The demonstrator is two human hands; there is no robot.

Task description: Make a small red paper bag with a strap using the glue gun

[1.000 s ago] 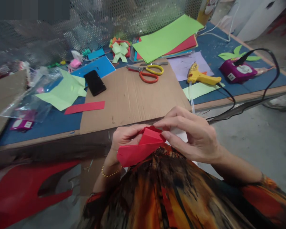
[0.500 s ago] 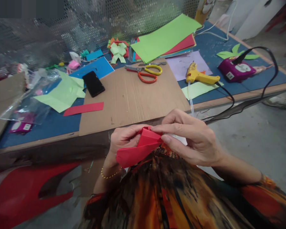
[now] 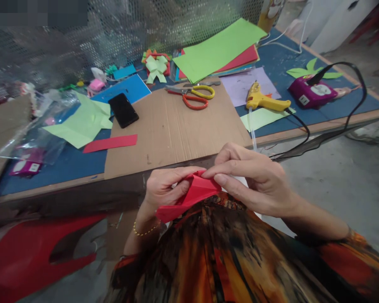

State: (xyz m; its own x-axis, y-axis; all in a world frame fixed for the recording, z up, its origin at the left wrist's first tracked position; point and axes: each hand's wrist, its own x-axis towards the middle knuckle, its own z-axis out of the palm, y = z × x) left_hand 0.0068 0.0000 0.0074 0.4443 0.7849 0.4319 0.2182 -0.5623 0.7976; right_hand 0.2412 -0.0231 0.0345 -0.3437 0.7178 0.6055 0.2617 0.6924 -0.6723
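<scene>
Two hands work a folded red paper (image 3: 200, 191) beside a blue table (image 3: 360, 101), a few steps from where I stand. The left hand (image 3: 164, 185), a beaded gold bracelet (image 3: 145, 233) at its wrist, clamps the paper between thumb and fingers. The right hand (image 3: 259, 179) pinches the opposite end between thumb and forefinger, its other fingers curled. The paper is held between the two hands, tilted, just in front of a patterned shirt (image 3: 202, 256); one pointed flap juts out below the left hand.

Directly beyond both hands, cardboard (image 3: 173, 134) covers part of the table, with scissors (image 3: 185, 91) near its far edge. Beyond the left hand and farther left, a red strip (image 3: 110, 143) overlaps the cardboard, nearer than a black phone (image 3: 124, 110) and a cut pale-green sheet (image 3: 82, 120). Beyond the right hand, a yellow glue gun (image 3: 263, 101) rests over a lilac sheet (image 3: 232, 90), its clear stick (image 3: 252, 126) pointing back toward that hand. Farther right of the hand stands a purple socket (image 3: 312, 101) with a black plug (image 3: 318, 76) in it.
</scene>
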